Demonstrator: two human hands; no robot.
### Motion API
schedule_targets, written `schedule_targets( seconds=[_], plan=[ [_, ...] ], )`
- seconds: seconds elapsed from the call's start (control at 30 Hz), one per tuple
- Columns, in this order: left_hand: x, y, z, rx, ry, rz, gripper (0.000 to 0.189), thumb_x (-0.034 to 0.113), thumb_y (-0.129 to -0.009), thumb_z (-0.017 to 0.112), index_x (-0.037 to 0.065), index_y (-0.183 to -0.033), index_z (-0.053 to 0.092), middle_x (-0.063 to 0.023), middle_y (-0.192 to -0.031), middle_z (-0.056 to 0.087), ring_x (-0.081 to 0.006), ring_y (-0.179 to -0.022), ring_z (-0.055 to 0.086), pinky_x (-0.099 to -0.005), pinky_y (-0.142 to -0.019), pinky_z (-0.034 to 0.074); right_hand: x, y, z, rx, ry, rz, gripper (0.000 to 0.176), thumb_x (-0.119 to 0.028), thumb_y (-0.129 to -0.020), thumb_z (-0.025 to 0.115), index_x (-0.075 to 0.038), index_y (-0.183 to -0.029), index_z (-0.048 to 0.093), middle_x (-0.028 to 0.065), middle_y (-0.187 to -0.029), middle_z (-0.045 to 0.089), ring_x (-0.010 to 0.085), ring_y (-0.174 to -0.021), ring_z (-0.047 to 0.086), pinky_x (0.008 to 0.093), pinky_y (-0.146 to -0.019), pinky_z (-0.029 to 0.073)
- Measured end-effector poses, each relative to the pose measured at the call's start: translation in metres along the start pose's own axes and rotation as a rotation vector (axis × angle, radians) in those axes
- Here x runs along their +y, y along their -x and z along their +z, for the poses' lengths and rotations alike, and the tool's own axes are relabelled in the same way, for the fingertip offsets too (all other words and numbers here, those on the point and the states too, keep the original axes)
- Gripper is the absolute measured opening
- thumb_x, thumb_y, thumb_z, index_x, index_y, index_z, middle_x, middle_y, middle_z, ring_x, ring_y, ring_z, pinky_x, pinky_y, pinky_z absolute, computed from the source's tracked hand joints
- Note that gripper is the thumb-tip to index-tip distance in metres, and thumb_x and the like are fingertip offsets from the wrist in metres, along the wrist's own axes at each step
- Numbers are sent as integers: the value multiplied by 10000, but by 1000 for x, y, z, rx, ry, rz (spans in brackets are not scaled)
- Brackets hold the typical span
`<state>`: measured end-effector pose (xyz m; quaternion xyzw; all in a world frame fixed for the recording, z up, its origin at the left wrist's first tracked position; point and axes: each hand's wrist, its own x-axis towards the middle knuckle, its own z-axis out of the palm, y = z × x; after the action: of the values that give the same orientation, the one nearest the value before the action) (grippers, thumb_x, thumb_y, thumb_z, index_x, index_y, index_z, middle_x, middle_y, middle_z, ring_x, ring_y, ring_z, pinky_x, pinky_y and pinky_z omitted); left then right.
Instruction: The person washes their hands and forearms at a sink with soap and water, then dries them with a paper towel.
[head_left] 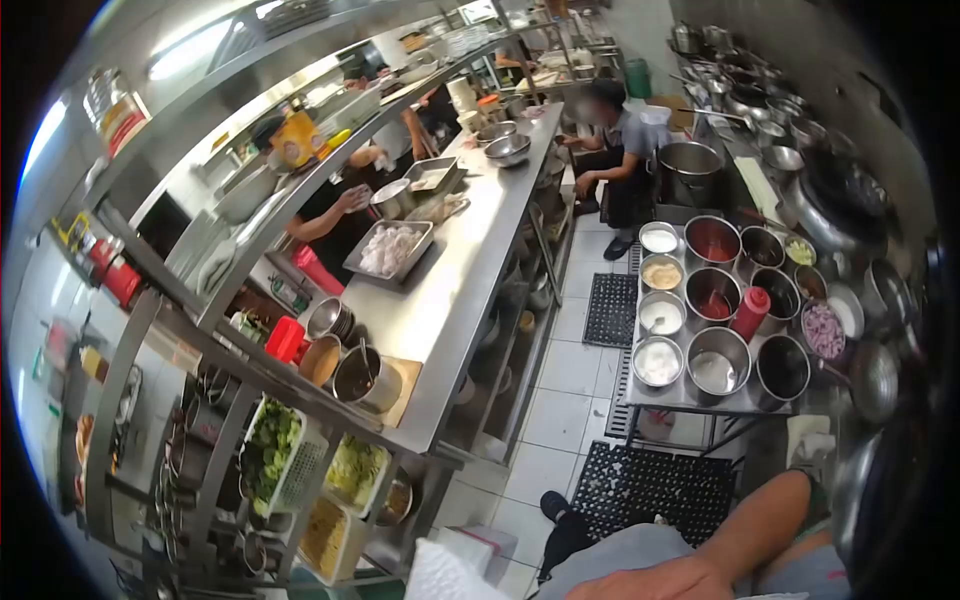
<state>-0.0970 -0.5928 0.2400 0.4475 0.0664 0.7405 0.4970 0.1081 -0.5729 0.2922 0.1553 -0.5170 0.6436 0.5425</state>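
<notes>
My right hand point(650, 583) is at the bottom edge, with its forearm reaching in from the right across my grey clothing. Its fingers are cut off by the frame, so I cannot see whether it holds anything. To its left, a white textured piece point(448, 574), like cloth or paper towel, rises from the bottom edge; what supports it is hidden. My left hand does not show. Nearest beyond my arm is a metal stand carrying steel pots, among them a pot with pale contents point(717, 368), a bowl of white powder point(657, 361) and a red squeeze bottle point(750, 314).
Black rubber mats point(650, 490) lie on the white tiled floor. A long steel counter point(440, 350) on the left holds a tray of pale raw pieces point(388, 250). Crates of lettuce point(275, 450) sit below. A seated person point(620, 150) and other workers are farther back.
</notes>
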Motion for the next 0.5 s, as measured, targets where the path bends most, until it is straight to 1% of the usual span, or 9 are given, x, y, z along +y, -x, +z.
schedule_targets(
  seconds=[0.1, 0.13, 0.17, 0.2, 0.3, 0.37, 0.43, 0.47, 0.5],
  plan=[
    [-17, 18, 42, -19, 78, -62, 284, 273, -881, 558, 10, -978, 520, -181, -1014, 537, -266, -953, 516, -401, -827, 419, -14, 22, 29, 99, 43, -133, 352, -104, -943, 362, 95, -1214, 467, 236, -1083, 563, 385, -898, 557, 465, -804, 422],
    [-20, 23, 53, -31, 99, -79, 264, 260, -886, 553, 3, -944, 533, -184, -980, 551, -272, -922, 531, -404, -806, 431, -31, 46, 30, 127, 528, 68, 347, -152, -938, 394, 100, -1151, 503, 220, -982, 587, 366, -787, 552, 482, -735, 415],
    [-23, 26, 61, -46, 115, -89, 251, 246, -891, 548, -4, -910, 546, -186, -946, 566, -278, -890, 547, -407, -785, 444, -47, 17, 31, -35, 241, -36, 405, -240, -912, 473, 94, -1139, 504, 214, -979, 596, 358, -821, 566, 471, -754, 426],
    [-26, 29, 68, -59, 126, -98, 245, 232, -896, 543, -11, -876, 560, -189, -912, 580, -284, -858, 563, -410, -763, 456, -50, 2, 35, -87, 135, -61, 405, -235, -907, 481, 88, -1150, 497, 210, -997, 591, 350, -845, 562, 463, -775, 421],
    [-25, 9, 82, -78, 118, -79, 256, 205, -907, 533, -25, -808, 586, -194, -844, 609, -295, -795, 595, -417, -720, 482, -48, -3, 45, -51, 111, -76, 413, -219, -892, 503, 69, -1186, 476, 200, -1051, 575, 327, -916, 551, 440, -837, 406],
    [-25, -24, 79, -639, 199, -313, 263, 229, -909, 511, -2, -809, 583, -229, -888, 581, -335, -806, 559, -457, -732, 435, -50, -4, 48, -2, 117, -100, 425, -209, -882, 518, 56, -1209, 462, 193, -1088, 565, 311, -964, 544, 425, -878, 396],
    [-66, -23, 51, -881, -53, -152, 220, 225, -871, 556, 12, -824, 578, -216, -932, 557, -330, -801, 530, -422, -693, 429, -48, -8, 49, 91, 158, -138, 443, -198, -872, 533, 44, -1233, 449, 186, -1124, 554, 295, -1012, 537, 409, -919, 386],
    [-72, -21, 53, -797, -379, -47, 158, 109, -805, 574, -20, -897, 582, -194, -961, 566, -340, -846, 541, -394, -718, 447, -48, -9, 48, 180, 178, -160, 454, -193, -867, 541, 38, -1245, 442, 182, -1142, 549, 287, -1036, 534, 402, -940, 381],
    [-75, -20, 56, -704, -680, 35, 235, -8, -739, 592, -51, -970, 586, -173, -989, 574, -350, -891, 552, -365, -742, 465, -47, -7, 46, 338, 208, -180, 466, -188, -862, 548, 31, -1257, 435, 179, -1160, 544, 280, -1059, 530, 394, -960, 375]
  ],
)
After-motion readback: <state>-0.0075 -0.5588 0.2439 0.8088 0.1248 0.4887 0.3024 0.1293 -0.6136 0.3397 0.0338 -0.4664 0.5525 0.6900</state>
